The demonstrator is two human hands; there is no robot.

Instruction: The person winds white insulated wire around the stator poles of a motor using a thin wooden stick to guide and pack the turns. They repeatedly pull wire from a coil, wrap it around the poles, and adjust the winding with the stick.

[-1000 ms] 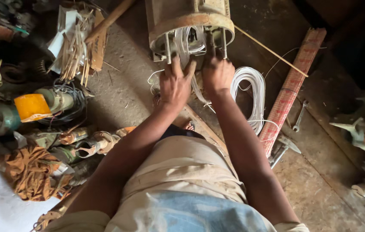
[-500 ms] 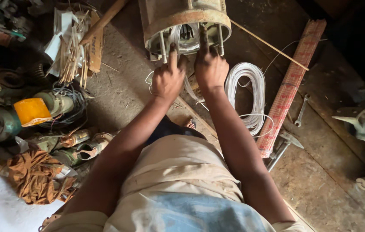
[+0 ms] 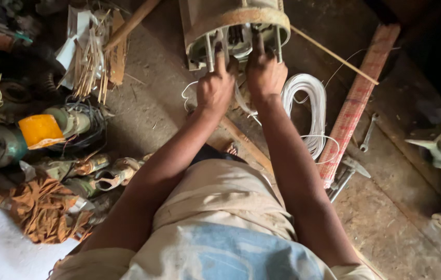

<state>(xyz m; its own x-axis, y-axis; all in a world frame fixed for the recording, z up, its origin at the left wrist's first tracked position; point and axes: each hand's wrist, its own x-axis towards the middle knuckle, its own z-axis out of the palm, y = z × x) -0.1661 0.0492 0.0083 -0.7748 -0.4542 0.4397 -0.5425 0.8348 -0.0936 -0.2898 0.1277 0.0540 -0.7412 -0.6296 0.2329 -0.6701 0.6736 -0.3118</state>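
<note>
Motor housing (image 3: 231, 21) — both hands (image 3: 241, 80) inside

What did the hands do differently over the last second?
Both hands moved up from the white wire coil into the open end of the motor housing: the left hand now grips a rod, the right hand reaches inside. The coil and floor clutter stayed put.

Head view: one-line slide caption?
Both hands, left hand and right hand, reach into the open end of a rusty motor housing, white wire coil beside it.
</note>
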